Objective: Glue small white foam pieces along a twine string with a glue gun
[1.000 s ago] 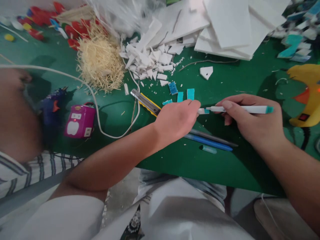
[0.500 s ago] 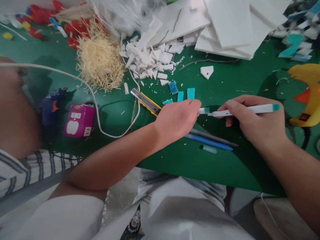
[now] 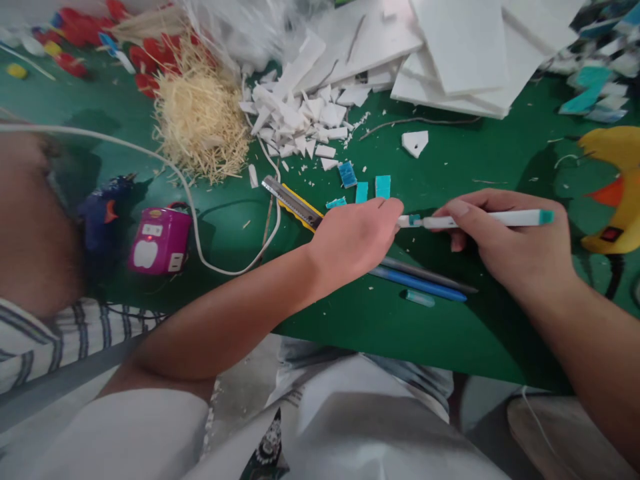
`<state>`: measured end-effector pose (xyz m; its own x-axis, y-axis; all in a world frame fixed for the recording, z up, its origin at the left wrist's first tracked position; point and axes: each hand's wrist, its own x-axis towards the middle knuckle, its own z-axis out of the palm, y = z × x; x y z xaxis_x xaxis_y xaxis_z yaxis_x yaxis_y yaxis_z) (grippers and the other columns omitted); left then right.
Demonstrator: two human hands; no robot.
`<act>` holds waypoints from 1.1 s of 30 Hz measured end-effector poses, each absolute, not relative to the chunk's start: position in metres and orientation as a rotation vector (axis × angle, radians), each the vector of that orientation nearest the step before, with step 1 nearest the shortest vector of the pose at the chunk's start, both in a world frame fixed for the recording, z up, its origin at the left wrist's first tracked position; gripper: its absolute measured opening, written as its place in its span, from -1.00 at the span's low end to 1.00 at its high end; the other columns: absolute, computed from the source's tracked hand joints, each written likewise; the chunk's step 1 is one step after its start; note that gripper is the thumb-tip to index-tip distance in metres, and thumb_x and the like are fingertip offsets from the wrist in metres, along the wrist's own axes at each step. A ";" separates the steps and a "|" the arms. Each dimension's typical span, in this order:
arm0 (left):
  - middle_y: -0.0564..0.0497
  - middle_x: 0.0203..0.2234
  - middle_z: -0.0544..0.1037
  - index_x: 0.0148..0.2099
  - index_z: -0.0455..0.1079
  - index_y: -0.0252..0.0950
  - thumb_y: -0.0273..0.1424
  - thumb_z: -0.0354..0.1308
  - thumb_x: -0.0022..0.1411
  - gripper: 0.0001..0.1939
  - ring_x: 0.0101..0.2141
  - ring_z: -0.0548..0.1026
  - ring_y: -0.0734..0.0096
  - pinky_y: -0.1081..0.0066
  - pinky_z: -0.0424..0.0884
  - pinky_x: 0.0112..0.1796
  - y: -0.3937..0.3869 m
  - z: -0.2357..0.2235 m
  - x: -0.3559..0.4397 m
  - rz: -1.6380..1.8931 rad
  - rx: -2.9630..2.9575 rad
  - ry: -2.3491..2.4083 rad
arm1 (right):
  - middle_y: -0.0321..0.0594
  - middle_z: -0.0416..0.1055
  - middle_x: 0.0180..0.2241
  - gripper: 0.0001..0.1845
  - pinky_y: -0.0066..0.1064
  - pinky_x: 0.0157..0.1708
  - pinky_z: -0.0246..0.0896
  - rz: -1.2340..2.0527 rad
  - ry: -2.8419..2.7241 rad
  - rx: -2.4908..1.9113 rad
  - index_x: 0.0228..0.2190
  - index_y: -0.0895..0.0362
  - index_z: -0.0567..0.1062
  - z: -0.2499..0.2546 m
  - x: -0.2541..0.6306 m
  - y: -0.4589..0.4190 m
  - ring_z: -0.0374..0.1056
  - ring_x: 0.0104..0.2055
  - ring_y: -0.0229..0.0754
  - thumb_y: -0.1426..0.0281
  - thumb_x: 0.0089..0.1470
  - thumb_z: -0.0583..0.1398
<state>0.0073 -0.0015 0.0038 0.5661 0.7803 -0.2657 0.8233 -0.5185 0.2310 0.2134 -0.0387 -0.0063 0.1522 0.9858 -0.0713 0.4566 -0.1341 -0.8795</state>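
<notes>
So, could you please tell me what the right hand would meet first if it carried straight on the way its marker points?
Most likely the marker in the right hand would meet the small teal and white piece held by the left hand; whether the tip touches it now is hard to tell.

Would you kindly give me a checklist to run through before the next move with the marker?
1. Marker gripped in the right hand: ok.
2. Small piece held by the left hand: ok.
3. Marker tip touching the piece: cannot tell; they look very close.
4. Visible part of the piece fully coloured: not ok; some white shows beside the teal.
5. Utility knife well clear of the left hand: not ok; its lower end disappears behind it.
</notes>
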 end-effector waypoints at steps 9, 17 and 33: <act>-0.09 -0.04 0.71 0.10 0.53 -0.27 -0.39 0.02 0.63 -0.75 -0.13 0.68 0.17 0.30 0.24 -0.37 -0.001 0.002 0.008 -0.152 2.477 1.311 | -0.31 0.41 -0.69 -0.81 -0.36 -0.64 0.00 0.878 -1.362 -1.683 -0.53 0.00 0.69 -0.009 0.213 -0.038 0.19 -0.65 -0.26 0.20 0.02 0.41; -0.07 -0.04 0.71 0.09 0.53 -0.27 -0.38 0.02 0.63 -0.75 -0.12 0.69 0.17 0.29 0.22 -0.38 -0.001 0.002 0.006 -0.157 2.468 1.308 | -0.27 0.43 -0.69 -0.77 -0.39 -0.64 -0.09 0.830 -1.335 -1.718 -0.51 0.06 0.72 -0.005 0.210 -0.037 0.18 -0.64 -0.30 0.18 0.02 0.38; -0.07 -0.01 0.70 0.12 0.51 -0.28 -0.36 -0.02 0.66 -0.72 -0.10 0.68 0.14 0.28 0.15 -0.38 -0.001 0.003 0.008 -0.199 2.459 1.296 | -0.31 0.44 -0.66 -0.71 -0.37 -0.63 0.04 0.859 -1.369 -1.641 -0.47 0.05 0.71 -0.007 0.212 -0.038 0.20 -0.63 -0.29 0.10 0.11 0.42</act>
